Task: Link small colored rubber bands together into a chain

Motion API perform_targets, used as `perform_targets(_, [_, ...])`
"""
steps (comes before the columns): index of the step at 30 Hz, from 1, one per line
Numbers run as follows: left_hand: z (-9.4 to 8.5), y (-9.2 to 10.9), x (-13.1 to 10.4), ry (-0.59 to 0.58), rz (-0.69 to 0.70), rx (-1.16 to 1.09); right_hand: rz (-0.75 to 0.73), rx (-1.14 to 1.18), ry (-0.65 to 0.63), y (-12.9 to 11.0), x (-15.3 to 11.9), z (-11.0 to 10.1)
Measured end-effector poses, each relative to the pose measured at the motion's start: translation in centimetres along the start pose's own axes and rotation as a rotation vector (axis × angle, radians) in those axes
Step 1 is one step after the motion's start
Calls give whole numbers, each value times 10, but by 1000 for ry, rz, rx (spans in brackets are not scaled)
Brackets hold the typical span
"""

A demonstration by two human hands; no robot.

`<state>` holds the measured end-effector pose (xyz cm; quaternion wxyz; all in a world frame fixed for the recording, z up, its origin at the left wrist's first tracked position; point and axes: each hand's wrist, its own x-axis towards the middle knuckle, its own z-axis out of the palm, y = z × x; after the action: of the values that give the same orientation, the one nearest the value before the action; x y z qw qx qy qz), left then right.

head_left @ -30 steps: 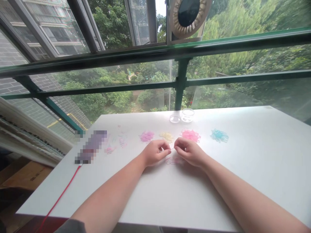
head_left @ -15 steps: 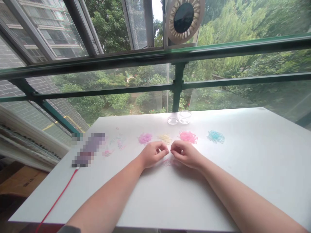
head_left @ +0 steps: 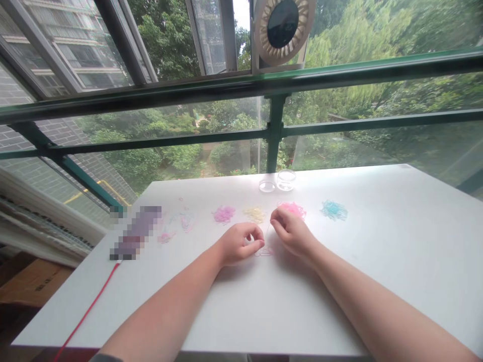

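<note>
My left hand (head_left: 243,244) is curled above the white table, thumb and forefinger pinched at their tips; what they hold is too small to name. Up and to the right, my right hand (head_left: 290,230) is also pinched, in front of the bright pink pile (head_left: 296,208) and partly covering it. A faint thin strand seems to run between the two hands. Below them lie a few loose pink loops (head_left: 264,252). Beyond my left hand are a yellow pile (head_left: 254,214) and a purple pile (head_left: 224,214) of thin loops.
On the right is a teal pile (head_left: 334,210). Two clear round containers (head_left: 286,180) stand at the back edge of the table (head_left: 241,322). Scattered mixed loops (head_left: 185,223) lie at left, beside a pixelated object (head_left: 138,234) with a red cord (head_left: 88,311).
My right hand has moved up and away from my left hand, widening the gap between them, and now covers part of the bright pink pile. My left hand has barely moved.
</note>
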<state>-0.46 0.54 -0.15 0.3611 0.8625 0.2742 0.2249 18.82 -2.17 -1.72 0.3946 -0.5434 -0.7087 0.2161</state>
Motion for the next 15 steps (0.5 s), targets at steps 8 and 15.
perform_targets(8, [0,-8,3,113,-88,-1,-17,17,-82,-2,-1,1])
perform_targets(15, [3,0,0,17,31,3,49,-28,33,3,2,0])
